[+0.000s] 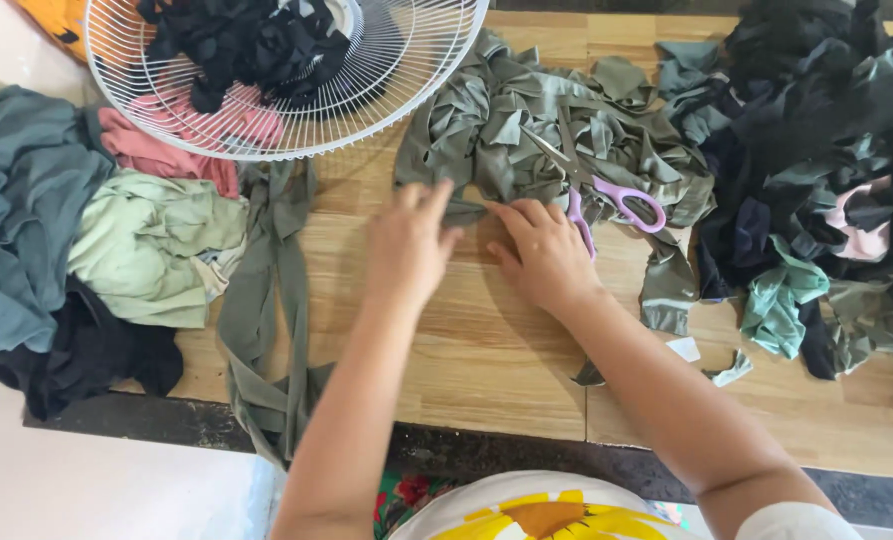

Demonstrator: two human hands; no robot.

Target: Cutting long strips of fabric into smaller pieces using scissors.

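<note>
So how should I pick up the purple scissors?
Take the scissors by the purple loop handles, coming in from the near right side. The handles lie bare at the edge of the olive fabric pile, pointing toward the right hand, while the blades point away into the cloth.

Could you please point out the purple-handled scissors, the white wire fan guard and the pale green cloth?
purple-handled scissors (621,203), head view, on a handle loop.
white wire fan guard (406,70), head view, on its wires.
pale green cloth (146,245), head view, on its middle.
</note>
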